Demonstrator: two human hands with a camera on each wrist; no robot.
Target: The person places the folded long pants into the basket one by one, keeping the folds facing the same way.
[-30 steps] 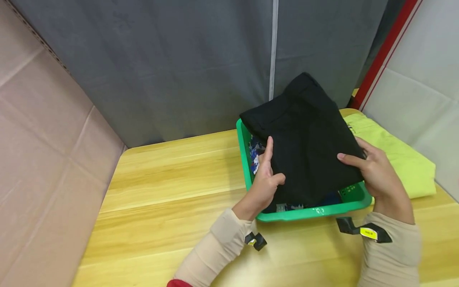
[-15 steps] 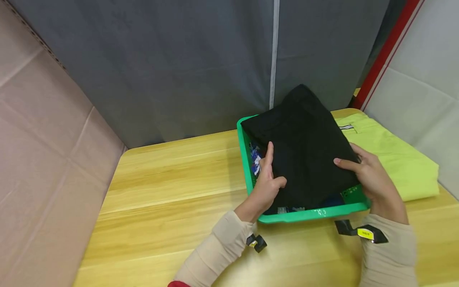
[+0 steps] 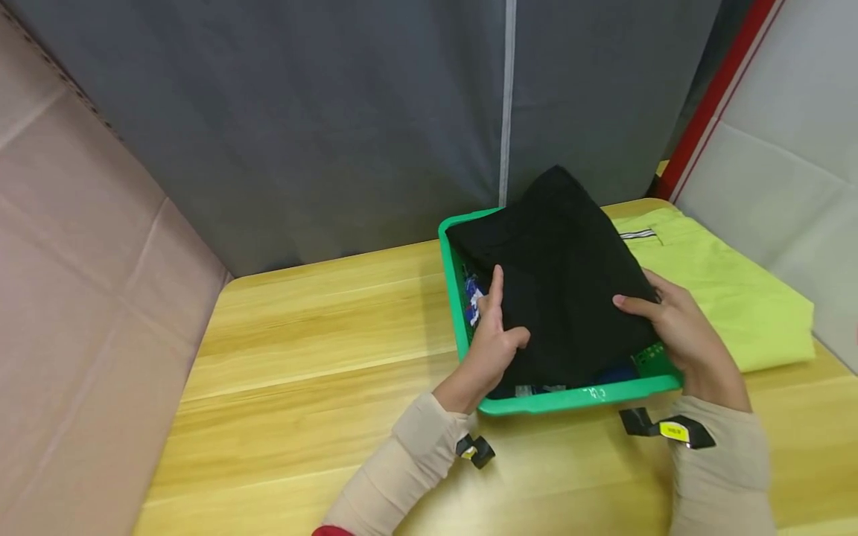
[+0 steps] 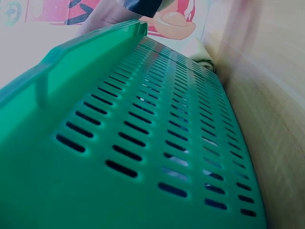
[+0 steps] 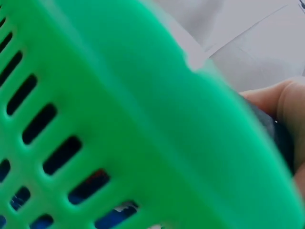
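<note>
A folded black garment (image 3: 563, 283) lies slanted over the green basket (image 3: 563, 403), its far corner rising above the back rim. My left hand (image 3: 491, 346) holds the garment's left side, thumb over the cloth and index finger pointing forward; the remaining fingers are hidden. On the right edge, my right hand (image 3: 680, 327) grips the cloth with the thumb on top and fingers out of sight underneath. Patterned blue and white cloth (image 3: 473, 301) shows inside the basket at the left. In the left wrist view the slotted basket wall (image 4: 138, 114) hides the hand.
A folded yellow-green garment (image 3: 731, 298) lies on the wooden table (image 3: 322, 357) right of the basket. Behind stands a grey curtain (image 3: 302, 134). A pinkish panel (image 3: 87, 298) bounds the left and a white panel (image 3: 798, 164) with a red edge the right.
The black garment has come down lower into the basket and its far corner has dropped. My right hand has shifted slightly left with it; the left hand has barely moved.
</note>
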